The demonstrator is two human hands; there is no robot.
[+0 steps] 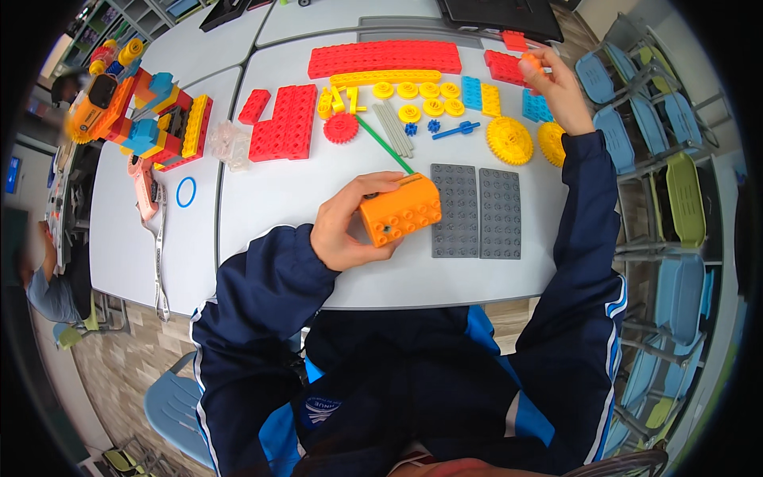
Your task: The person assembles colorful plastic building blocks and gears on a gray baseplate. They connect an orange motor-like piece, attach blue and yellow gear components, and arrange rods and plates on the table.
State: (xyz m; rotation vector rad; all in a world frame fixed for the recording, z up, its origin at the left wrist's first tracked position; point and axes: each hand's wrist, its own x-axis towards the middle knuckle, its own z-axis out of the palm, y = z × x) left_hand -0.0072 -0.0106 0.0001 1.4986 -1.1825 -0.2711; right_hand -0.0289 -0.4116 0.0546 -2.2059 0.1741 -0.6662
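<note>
Orange studded block [401,211] is sitting in your left hand [342,226], thumb and fingers gripping its sides. Gray plates [454,211] are lying just right of that hand, green rod [385,145] showing beyond it. Your right hand [561,91] is pinching a small orange piece [533,61] near a red brick [503,67], big yellow gear [509,141] lying nearer you.

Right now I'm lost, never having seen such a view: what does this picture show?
There is no robot: a person works with two bare hands. The picture comes from a wide camera worn on the head, looking down; its lens bends straight edges. The left hand holds an orange block; the right hand, farther out, pinches a small orange piece. On the white table lie red bricks, yellow gears, gray plates and a green rod; a built model stands at the left.
</note>
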